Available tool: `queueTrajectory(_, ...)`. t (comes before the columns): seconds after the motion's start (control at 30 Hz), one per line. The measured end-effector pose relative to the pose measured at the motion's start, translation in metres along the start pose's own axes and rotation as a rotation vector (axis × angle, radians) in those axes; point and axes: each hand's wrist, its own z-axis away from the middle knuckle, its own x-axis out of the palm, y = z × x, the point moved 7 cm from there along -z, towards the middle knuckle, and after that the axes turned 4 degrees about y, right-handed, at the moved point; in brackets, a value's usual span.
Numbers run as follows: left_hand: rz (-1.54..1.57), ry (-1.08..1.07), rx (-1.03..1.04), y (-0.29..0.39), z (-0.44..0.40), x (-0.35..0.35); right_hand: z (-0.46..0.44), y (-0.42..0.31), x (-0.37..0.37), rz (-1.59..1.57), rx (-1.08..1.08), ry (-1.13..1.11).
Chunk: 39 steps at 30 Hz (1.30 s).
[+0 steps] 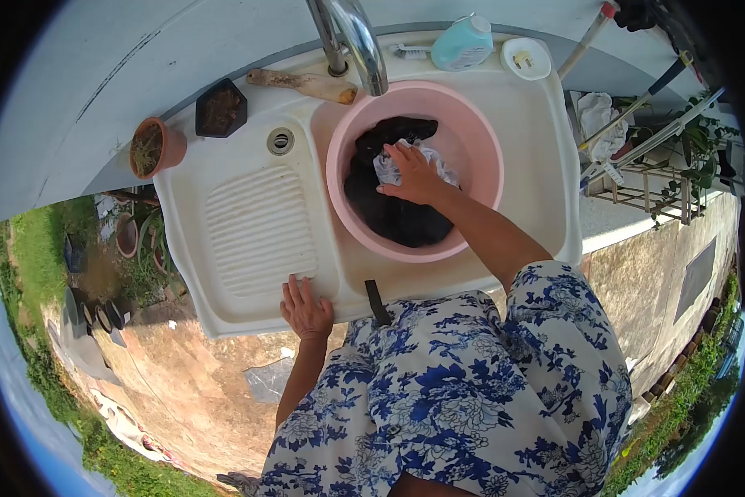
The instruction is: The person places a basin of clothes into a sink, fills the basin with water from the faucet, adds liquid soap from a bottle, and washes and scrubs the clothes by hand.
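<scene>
A pink round basin [498,170] stands in the right part of the white sink [546,166]. Inside it lie dark wet clothes [406,224] and a crumpled white cloth [387,171]. My right hand [416,176] reaches into the basin, its fingers spread over the white cloth and touching it; the fingertips partly sink into the folds. On the front edge of the sink, below the ribbed washboard [261,232], rests my left hand [306,311], fingers outstretched and holding nothing. A metal faucet [360,45] hangs over the basin's far rim.
Along the back ledge are a wooden piece [298,83], a brush [410,52], a light-blue bottle [462,43] and a white soap dish [526,59]. Two plant pots [221,108] stand at the back left. Long-handled tools [638,108] lean at the right.
</scene>
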Motion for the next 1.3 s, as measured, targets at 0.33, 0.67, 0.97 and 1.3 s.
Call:
queueTrajectory(0.33, -0.027, -0.012, -0.02, 0.0, 0.001, -0.001, 0.012, 0.113, 0.011, -0.575, 0.285, -0.117)
queueTrajectory(0.67, 0.031, 0.033, -0.107, -0.002, 0.002, -0.006, 0.02, 0.124, -0.071, -0.837, 0.331, 0.232)
queueTrajectory(0.97, 0.098, -0.004, -0.123, -0.002, 0.004, -0.01, -0.005, 0.068, 0.033, 0.516, 0.514, -0.082)
queueTrajectory(1.3, 0.187, 0.104, -0.094, -0.003, 0.007, -0.01, -0.052, 0.177, 0.053, -0.532, 0.409, -0.007)
